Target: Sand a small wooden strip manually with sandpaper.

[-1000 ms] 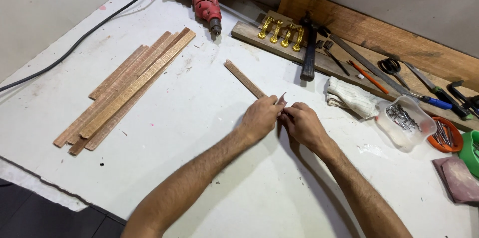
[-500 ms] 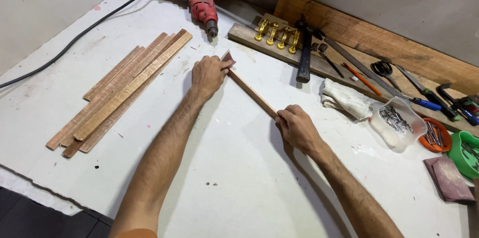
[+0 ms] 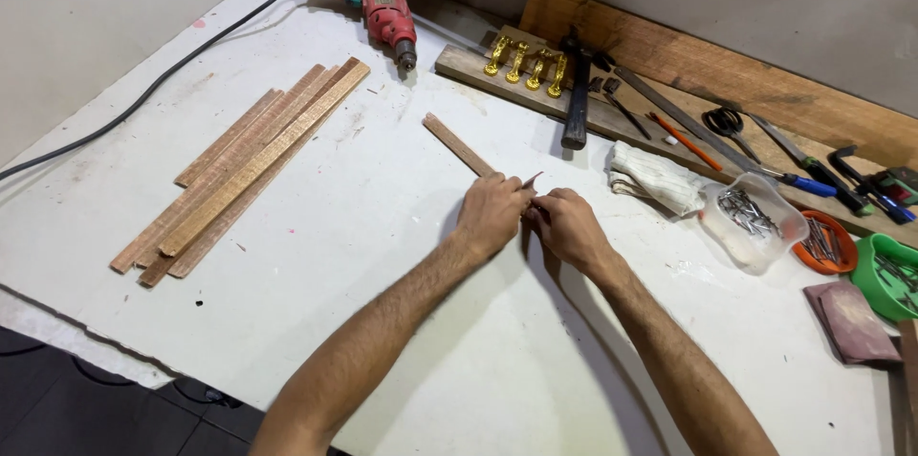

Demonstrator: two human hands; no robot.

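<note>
Head | wood strip (image 3: 459, 145) under both hands | left fingers (image 3: 507, 190) pinch sandpaper (image 3: 532, 179) | right fingers (image 3: 547, 209) clamp strip

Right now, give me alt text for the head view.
Both hands, left hand and right hand, meet over a thin wooden strip on a white worktable. A strip pile lies left; red drill and tools behind.

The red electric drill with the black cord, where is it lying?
The red electric drill lies at the white table's far left, just beyond the stack of wooden strips.
</note>
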